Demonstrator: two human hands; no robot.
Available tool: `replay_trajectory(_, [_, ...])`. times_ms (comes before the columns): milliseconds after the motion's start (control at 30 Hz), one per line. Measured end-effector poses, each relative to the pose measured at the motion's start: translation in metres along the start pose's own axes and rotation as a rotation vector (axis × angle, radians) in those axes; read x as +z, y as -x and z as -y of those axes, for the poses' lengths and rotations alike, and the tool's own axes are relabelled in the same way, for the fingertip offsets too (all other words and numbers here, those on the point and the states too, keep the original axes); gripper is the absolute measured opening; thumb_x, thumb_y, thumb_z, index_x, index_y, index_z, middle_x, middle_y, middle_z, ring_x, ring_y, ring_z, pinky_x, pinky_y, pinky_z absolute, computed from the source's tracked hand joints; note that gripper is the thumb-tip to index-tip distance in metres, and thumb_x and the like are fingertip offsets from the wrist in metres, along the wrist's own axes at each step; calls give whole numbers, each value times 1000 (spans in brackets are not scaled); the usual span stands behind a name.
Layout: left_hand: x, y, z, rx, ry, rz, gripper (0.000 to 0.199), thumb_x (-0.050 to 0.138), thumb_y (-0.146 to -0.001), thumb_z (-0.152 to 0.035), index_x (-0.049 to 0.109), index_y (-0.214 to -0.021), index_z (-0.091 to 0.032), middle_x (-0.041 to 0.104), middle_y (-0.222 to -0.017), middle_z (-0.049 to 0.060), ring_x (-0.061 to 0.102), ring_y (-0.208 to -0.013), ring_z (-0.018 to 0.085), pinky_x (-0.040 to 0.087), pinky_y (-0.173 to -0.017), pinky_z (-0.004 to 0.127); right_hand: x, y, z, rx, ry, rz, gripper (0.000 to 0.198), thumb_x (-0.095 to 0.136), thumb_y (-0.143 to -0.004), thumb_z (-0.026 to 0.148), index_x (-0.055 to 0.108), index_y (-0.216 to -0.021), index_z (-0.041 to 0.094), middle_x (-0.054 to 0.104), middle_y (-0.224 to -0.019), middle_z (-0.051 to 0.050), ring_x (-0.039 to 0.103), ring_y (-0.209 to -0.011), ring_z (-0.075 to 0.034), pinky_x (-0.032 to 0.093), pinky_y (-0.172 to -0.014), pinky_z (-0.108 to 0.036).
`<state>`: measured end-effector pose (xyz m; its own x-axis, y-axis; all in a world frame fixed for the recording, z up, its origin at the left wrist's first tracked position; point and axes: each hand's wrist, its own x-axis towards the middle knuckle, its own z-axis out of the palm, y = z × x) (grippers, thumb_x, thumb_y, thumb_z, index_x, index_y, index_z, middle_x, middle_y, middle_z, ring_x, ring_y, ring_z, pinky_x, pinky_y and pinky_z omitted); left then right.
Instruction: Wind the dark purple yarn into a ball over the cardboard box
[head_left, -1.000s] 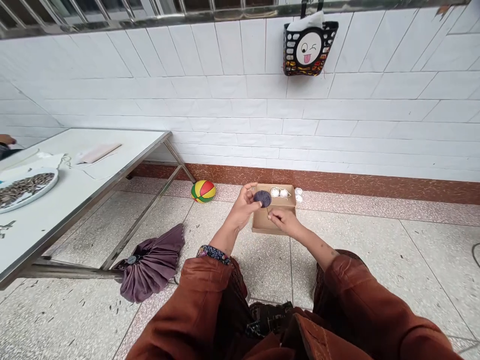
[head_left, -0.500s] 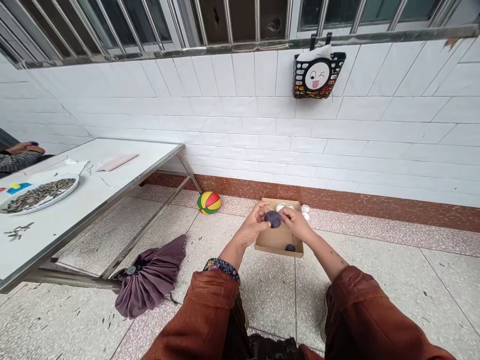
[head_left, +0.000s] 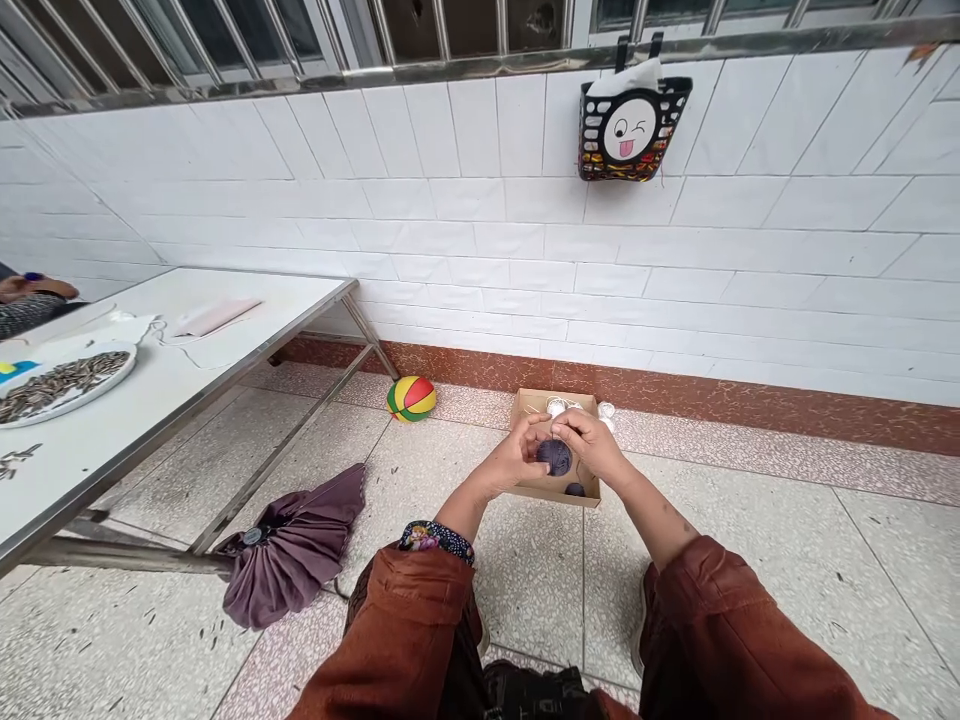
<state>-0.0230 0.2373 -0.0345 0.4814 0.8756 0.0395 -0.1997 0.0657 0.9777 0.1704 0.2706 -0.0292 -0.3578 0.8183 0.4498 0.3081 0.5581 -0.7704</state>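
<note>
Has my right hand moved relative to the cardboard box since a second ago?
Yes. The right hand has risen from the cardboard box's near edge to meet the dark yarn ball above its middle.

Dark purple yarn ball (head_left: 555,456), round, held above cardboard box (head_left: 529,404)

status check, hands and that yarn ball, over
Left hand and right hand both on dark yarn ball. Held over cardboard box. Nothing in the way.

hands (head_left: 559,450) together, fingers curled, forearms outstretched
</note>
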Motion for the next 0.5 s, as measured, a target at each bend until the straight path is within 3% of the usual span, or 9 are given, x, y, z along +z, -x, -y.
replay_trajectory(67, [-1, 3, -4, 37, 87, 3, 80, 83, -67, -25, 46, -138, -27, 63, -106, 5, 61, -97, 19, 44, -86, 33, 8, 4, -10, 67, -16, 12, 28, 51, -100, 39, 62, -80, 22, 63, -77, -2, 59, -74, -19, 47, -71, -31])
replay_trajectory(133, [-3, 4, -8, 89, 128, -92, 75, 82, -68, -26, 48, -135, -25, 63, -104, 4, 60, -97, 19, 43, -89, 33, 16, 11, -14, 104, 23, 50, 28, 50, -100, 37, 60, -79, 21, 63, -74, -2, 59, -71, -19, 46, -67, -30])
replay_trajectory(233, [-7, 3, -9, 119, 92, -262, 70, 79, -69, -24, 49, -131, -24, 61, -100, 3, 60, -96, 18, 43, -91, 34, 23, 24, -8, 55, 104, 150, 27, 51, -100, 35, 61, -79, 21, 63, -75, -2, 60, -72, -20, 46, -68, -30])
replay_trajectory(333, [-8, 2, -5, 63, -56, -369, 69, 77, -66, -20, 48, -129, -25, 56, -103, 1, 59, -88, 14, 43, -86, 31, 19, 31, 6, -27, 85, 241, 25, 52, -101, 37, 65, -85, 22, 64, -79, -3, 60, -73, -19, 47, -70, -31])
replay_trajectory(400, [-5, 2, -3, 35, -167, -379, 72, 78, -62, -17, 49, -128, -26, 54, -105, 1, 57, -83, 13, 43, -79, 29, 13, 29, 14, -63, 40, 236, 25, 52, -101, 38, 67, -88, 23, 65, -80, -3, 61, -74, -19, 48, -71, -31])
replay_trajectory(500, [0, 5, -2, 11, -245, -275, 79, 78, -57, -12, 50, -129, -26, 53, -106, 2, 55, -83, 14, 43, -74, 27, 7, 19, 12, -82, 6, 147, 25, 54, -101, 39, 66, -86, 23, 66, -82, -5, 61, -77, -20, 49, -73, -32])
